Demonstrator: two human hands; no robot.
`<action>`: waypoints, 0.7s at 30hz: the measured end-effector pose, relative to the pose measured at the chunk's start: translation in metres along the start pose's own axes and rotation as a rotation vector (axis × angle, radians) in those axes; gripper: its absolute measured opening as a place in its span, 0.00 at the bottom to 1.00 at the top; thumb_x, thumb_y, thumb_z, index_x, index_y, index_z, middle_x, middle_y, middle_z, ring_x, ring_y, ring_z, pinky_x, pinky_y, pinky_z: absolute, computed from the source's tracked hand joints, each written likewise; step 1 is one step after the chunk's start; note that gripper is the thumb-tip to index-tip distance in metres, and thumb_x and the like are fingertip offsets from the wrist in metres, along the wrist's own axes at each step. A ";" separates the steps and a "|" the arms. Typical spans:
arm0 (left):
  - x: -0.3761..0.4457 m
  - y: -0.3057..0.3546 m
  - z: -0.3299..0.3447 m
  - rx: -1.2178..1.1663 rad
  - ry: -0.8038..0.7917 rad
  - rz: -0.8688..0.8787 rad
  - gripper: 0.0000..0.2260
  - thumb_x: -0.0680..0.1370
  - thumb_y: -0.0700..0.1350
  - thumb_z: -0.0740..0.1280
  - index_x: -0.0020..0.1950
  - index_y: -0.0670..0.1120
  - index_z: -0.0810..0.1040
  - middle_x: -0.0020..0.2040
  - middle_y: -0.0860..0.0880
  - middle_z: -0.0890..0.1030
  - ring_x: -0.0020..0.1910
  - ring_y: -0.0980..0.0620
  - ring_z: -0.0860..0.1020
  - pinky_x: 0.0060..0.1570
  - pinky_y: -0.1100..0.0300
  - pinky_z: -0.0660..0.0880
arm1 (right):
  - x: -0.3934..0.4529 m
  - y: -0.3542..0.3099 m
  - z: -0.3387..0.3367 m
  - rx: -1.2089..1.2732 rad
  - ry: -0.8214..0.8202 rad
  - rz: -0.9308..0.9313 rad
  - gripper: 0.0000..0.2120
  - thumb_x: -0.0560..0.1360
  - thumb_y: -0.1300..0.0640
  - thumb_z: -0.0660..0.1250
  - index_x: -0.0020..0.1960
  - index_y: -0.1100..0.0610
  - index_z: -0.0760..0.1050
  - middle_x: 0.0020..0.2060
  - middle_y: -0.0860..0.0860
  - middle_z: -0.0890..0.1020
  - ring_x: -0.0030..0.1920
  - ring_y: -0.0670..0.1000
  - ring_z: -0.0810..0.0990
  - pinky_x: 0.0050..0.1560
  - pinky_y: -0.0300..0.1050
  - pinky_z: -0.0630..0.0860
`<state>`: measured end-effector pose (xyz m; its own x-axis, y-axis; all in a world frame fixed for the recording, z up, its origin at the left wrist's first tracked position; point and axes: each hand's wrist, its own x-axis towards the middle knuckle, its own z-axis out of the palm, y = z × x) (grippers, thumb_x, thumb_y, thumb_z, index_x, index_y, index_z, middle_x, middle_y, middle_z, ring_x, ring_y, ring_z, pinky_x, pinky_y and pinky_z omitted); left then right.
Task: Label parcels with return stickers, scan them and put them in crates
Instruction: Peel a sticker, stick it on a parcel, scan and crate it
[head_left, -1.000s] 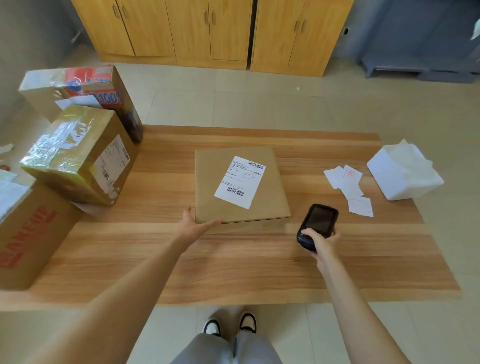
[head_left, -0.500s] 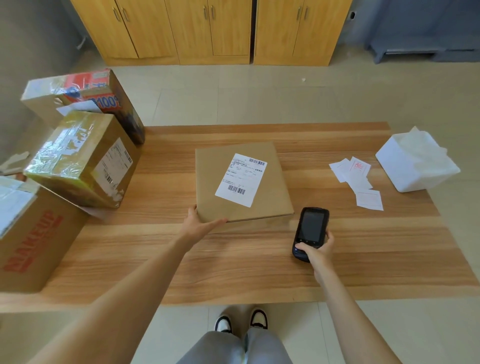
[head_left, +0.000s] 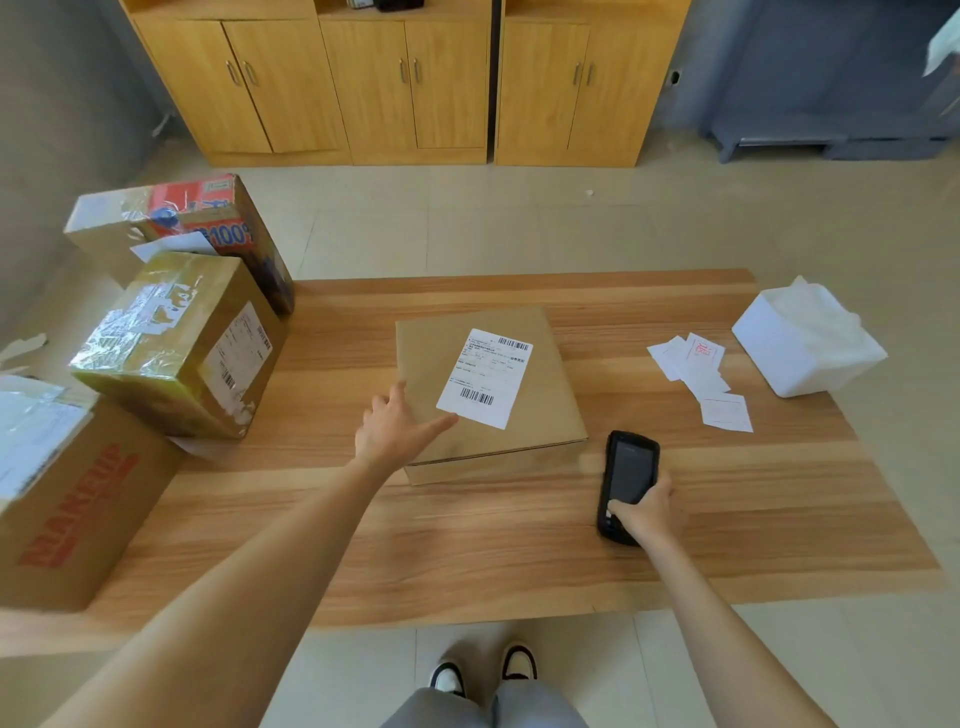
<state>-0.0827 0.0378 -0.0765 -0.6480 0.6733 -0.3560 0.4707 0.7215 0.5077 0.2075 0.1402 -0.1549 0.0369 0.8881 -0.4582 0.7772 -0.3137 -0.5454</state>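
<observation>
While the left hand (head_left: 397, 431) rests flat, fingers straight, on the flat parcel (head_left: 540, 410) mid-bench (head_left: 467, 545), the right hand (head_left: 647, 512) grips the black scanner (head_left: 627, 470) just beside it.

Left carton (head_left: 67, 499) edge-cropped; shipping label (head_left: 485, 378) print illegible.

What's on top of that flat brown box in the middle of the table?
A white shipping label with barcodes is on the flat brown box, and the left hand rests on its near left corner. No return sticker shows; its contents are hidden.
</observation>
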 end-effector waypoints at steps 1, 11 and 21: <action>-0.001 0.005 -0.002 0.043 -0.002 0.031 0.42 0.71 0.67 0.67 0.77 0.49 0.55 0.71 0.43 0.65 0.70 0.42 0.65 0.64 0.46 0.65 | -0.001 -0.007 -0.006 -0.030 0.000 -0.029 0.44 0.69 0.56 0.75 0.77 0.58 0.53 0.69 0.59 0.67 0.68 0.62 0.67 0.63 0.55 0.69; -0.005 0.073 0.005 0.453 0.002 0.450 0.34 0.73 0.67 0.63 0.73 0.49 0.65 0.69 0.47 0.70 0.66 0.44 0.69 0.60 0.51 0.67 | -0.013 -0.062 -0.088 -0.428 0.219 -0.331 0.26 0.77 0.49 0.65 0.72 0.56 0.64 0.69 0.56 0.66 0.68 0.58 0.64 0.62 0.51 0.68; -0.002 0.149 0.055 0.557 -0.019 0.562 0.33 0.74 0.68 0.61 0.72 0.50 0.67 0.68 0.46 0.71 0.68 0.43 0.67 0.66 0.47 0.63 | 0.028 -0.029 -0.143 -0.454 0.239 -0.279 0.26 0.76 0.50 0.64 0.72 0.54 0.64 0.68 0.55 0.66 0.67 0.57 0.63 0.64 0.49 0.65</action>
<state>0.0218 0.1526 -0.0430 -0.2160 0.9599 -0.1786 0.9583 0.2435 0.1495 0.2757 0.2225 -0.0519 -0.1081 0.9842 -0.1405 0.9674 0.0716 -0.2430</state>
